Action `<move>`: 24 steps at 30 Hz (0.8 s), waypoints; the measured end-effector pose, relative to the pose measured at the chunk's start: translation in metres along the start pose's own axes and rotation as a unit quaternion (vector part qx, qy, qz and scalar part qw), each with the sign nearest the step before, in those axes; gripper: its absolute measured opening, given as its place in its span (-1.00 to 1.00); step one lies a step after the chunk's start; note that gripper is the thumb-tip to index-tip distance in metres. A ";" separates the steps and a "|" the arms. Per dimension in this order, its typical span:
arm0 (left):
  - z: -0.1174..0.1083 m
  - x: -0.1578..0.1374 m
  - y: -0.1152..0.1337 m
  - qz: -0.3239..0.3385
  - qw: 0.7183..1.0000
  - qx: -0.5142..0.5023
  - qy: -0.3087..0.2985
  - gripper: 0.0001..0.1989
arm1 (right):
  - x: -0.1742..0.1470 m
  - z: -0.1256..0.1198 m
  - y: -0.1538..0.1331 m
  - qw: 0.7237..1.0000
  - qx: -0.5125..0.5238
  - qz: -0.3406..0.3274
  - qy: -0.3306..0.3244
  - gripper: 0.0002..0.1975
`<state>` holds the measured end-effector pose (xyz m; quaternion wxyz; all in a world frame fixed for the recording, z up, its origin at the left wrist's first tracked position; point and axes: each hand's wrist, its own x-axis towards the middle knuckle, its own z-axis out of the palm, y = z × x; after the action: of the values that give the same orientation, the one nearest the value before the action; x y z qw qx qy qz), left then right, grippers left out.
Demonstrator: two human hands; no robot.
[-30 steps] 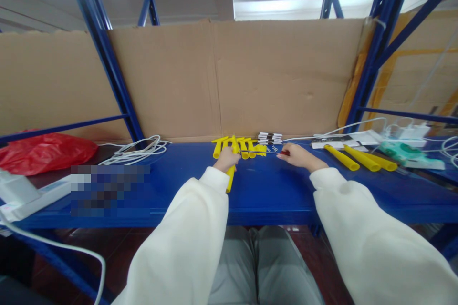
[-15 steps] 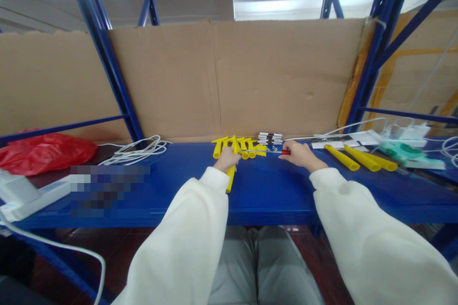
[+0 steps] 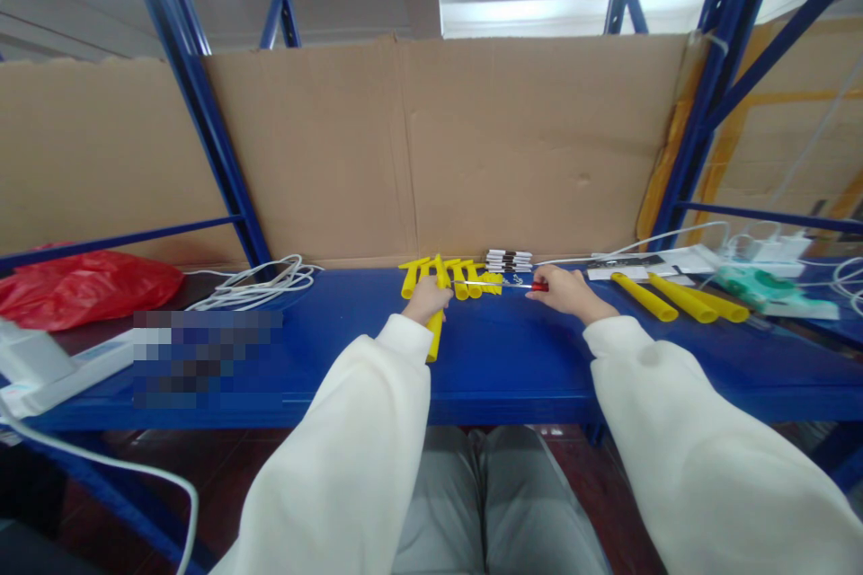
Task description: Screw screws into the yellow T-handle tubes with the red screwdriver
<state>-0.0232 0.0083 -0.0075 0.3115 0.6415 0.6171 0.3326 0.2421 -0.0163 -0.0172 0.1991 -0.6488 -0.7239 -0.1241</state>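
My left hand (image 3: pixel 430 300) is closed around a yellow tapered plastic tube (image 3: pixel 435 340), whose wide end points toward me. In my right hand (image 3: pixel 561 289) is the red handle of a screwdriver (image 3: pixel 540 287). Its thin metal shaft runs leftward to the yellow tube beside my left fingers; whether the tip sits in a screw is too small to tell. Behind my left hand stand several similar yellow pieces (image 3: pixel 461 278) in a row. Small yellow parts (image 3: pixel 493 284) lie right of them, in front of a stack of white and black pieces (image 3: pixel 509 260).
Three yellow tubes (image 3: pixel 682 298) lie on the blue table (image 3: pixel 512 359) at right, near a green plastic bag (image 3: pixel 751 284) and white cables. At left are a red bag (image 3: pixel 87 286), a coiled white cable (image 3: pixel 260 284) and a power strip (image 3: pixel 74 377). A cardboard panel (image 3: pixel 539 144) stands behind.
Almost nothing differs. Both hands keep their places, and the yellow tube in my left hand has shifted very slightly.
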 end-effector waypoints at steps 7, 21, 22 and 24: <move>-0.002 0.003 0.000 -0.006 0.999 -0.008 0.035 -0.83 | 0.000 0.000 -0.001 1.000 0.010 -0.004 -0.011 -0.83; -0.001 0.002 0.000 -0.015 0.999 -0.014 0.043 -0.80 | 0.002 0.002 0.000 0.999 0.023 -0.029 -0.008 -0.84; -0.001 0.002 0.000 -0.016 0.999 -0.015 0.043 -0.80 | 0.001 0.002 -0.001 0.999 0.025 -0.027 -0.010 -0.84; -0.001 0.002 0.000 -0.018 0.999 -0.015 0.039 -0.80 | 0.001 0.002 -0.001 0.999 0.028 -0.028 -0.011 -0.85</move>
<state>-0.0241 0.0101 -0.0072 0.3026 0.6116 0.6355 0.3612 0.2412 -0.0142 -0.0186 0.2059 -0.6236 -0.7472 -0.1019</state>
